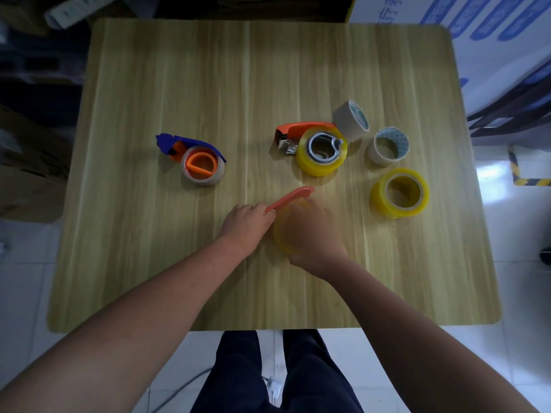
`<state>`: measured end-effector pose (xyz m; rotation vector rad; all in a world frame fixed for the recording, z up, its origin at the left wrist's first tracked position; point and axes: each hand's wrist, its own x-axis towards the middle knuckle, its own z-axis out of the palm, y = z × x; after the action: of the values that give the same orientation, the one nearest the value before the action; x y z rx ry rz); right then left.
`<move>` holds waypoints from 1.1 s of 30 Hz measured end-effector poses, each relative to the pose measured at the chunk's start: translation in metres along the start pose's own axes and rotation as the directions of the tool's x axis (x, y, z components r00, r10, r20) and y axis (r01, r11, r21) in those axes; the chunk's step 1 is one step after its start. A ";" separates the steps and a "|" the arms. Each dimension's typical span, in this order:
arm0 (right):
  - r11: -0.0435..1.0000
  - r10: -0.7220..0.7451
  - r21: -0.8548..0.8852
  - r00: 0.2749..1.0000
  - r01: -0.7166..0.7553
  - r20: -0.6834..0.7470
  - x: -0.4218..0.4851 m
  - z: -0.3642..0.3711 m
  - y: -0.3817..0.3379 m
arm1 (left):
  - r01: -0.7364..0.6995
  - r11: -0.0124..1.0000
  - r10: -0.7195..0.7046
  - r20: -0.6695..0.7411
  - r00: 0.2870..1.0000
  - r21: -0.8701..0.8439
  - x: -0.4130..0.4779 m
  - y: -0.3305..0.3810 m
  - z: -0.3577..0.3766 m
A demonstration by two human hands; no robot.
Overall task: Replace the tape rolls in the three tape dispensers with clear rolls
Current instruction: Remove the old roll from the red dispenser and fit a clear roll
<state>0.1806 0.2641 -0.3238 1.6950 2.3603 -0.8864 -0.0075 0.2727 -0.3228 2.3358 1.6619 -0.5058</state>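
Observation:
My left hand [244, 226] grips one end of an orange dispenser [290, 198] near the table's middle. My right hand [313, 234], blurred, covers a clear yellowish tape roll [280, 236] pressed against that dispenser. Behind them lies a second orange dispenser [301, 129] with a clear yellowish roll [322, 152] on its metal hub. At the left sits a blue dispenser [182, 143] holding a beige roll [204, 166] on an orange hub. A loose clear yellowish roll [399, 193] lies at the right.
Two beige rolls lie at the back right: one on its edge [351, 119], one flat [387, 147]. The wooden table [208, 70] is bare at the back and front. Cardboard boxes stand to the left, and my legs are under the near edge.

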 end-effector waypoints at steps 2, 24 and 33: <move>0.999 -0.047 0.021 0.997 0.048 -0.069 -0.002 -0.004 0.003 | 0.006 1.000 -0.006 -0.004 1.000 0.018 0.003 -0.002 -0.002; 0.637 -0.288 0.650 0.655 -0.414 0.699 0.017 -0.092 0.045 | -0.564 0.821 0.451 -0.503 0.737 -0.090 -0.014 -0.010 -0.034; 0.700 -0.025 0.679 0.944 -0.219 0.330 0.008 -0.101 0.027 | 0.131 0.418 -0.106 0.096 0.990 -0.899 -0.014 -0.007 -0.065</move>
<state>0.2267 0.3281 -0.2540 1.6661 1.7750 -2.0719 -0.0092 0.2876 -0.2577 1.3623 1.4987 0.3364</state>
